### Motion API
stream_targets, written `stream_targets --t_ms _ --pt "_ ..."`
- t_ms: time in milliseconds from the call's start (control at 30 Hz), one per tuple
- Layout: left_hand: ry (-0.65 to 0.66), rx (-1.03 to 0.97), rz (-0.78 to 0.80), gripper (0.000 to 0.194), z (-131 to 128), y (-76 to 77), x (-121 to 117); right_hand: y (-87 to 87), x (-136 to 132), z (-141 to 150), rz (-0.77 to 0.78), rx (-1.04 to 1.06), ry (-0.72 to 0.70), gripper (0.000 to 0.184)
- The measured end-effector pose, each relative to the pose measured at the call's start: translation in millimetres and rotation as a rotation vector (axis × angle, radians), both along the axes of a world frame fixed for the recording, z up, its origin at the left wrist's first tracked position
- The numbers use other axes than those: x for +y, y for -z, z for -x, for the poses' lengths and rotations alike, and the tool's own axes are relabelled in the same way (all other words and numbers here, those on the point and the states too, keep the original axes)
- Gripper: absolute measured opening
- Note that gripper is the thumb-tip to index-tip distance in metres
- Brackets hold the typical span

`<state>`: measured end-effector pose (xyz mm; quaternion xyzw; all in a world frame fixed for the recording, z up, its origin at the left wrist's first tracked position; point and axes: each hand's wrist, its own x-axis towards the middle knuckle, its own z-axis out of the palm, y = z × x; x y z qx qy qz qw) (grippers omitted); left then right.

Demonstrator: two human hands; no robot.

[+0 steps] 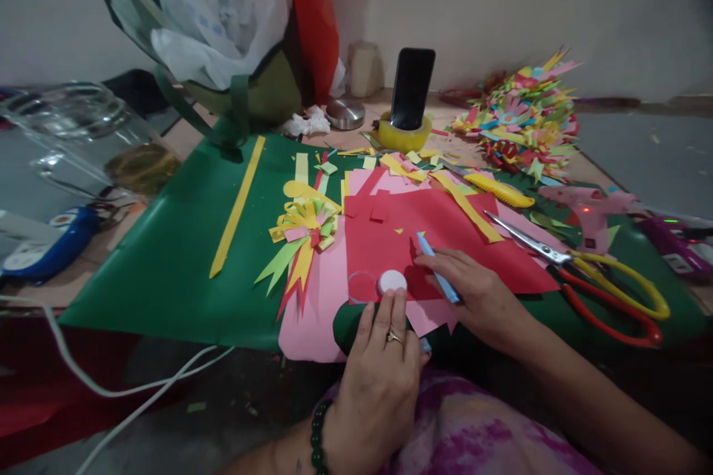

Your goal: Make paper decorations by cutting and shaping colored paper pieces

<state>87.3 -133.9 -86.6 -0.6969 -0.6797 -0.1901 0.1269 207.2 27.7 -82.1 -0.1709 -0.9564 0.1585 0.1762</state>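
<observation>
My left hand [384,378] presses its fingertips on a small white round cap [393,282], holding it down near the lower edge of a red paper sheet [434,230]. A light blue end [426,346] shows beside that hand; I cannot make out what it belongs to. In my right hand [473,289] is a light blue pen [437,267], its fingers closed around it over the red paper, to the right of the cap. A drawn circle outline [362,286] lies just left of the cap. Pink paper [312,319] lies under the red sheet.
Large scissors [568,260] lie open at right, near a yellow cutter [498,189] and a pink glue gun [593,211]. A paper-strip flower [304,230] sits left. Behind stand a phone [412,89] on a tape roll [404,135], a paper bundle [518,119] and a bag [267,93].
</observation>
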Motion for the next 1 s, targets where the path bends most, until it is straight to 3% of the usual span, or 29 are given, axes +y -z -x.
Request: stream_targets --t_ms 667,867,1000 --pt "0.014 -0.049 0.039 0.022 0.1 0.9 -1.6 1.0 0.7 -1.2 0.007 -0.008 -0.009 0.047" --pt "0.222 -0.330 0.251 0.029 39.1 -32.2 6.0 -6.7 1.2 1.3 0.083 -0.043 -0.008 0.044" --pt "0.246 -0.520 0.481 0.037 65.5 -56.6 18.0 -8.4 1.4 1.3 0.109 -0.039 0.009 0.039"
